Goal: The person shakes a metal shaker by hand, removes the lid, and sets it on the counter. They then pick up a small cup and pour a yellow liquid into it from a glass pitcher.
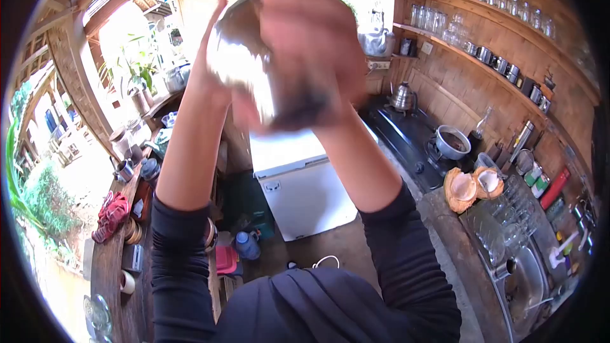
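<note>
Raised high before me is a shiny metal shaker (pixel 246 57), held between both hands and smeared by motion. My left hand (pixel 215 82) is closed around its left and lower side, with the thumb pointing up along the edge. My right hand (pixel 312 32) wraps over its right side and upper part, the fingers blurred. Fingers and blur hide much of the shaker, so I cannot make out its ends or any lid. Both forearms stretch upward, in dark sleeves pushed up near the elbows.
Below the hands stands a white chest freezer (pixel 308 200). To the right, a kettle (pixel 403 98) and a pot (pixel 452 142) sit on the stove. Opened coconut halves (pixel 460 189) lie near the sink (pixel 528 279). A wooden counter (pixel 109 273) runs along the left.
</note>
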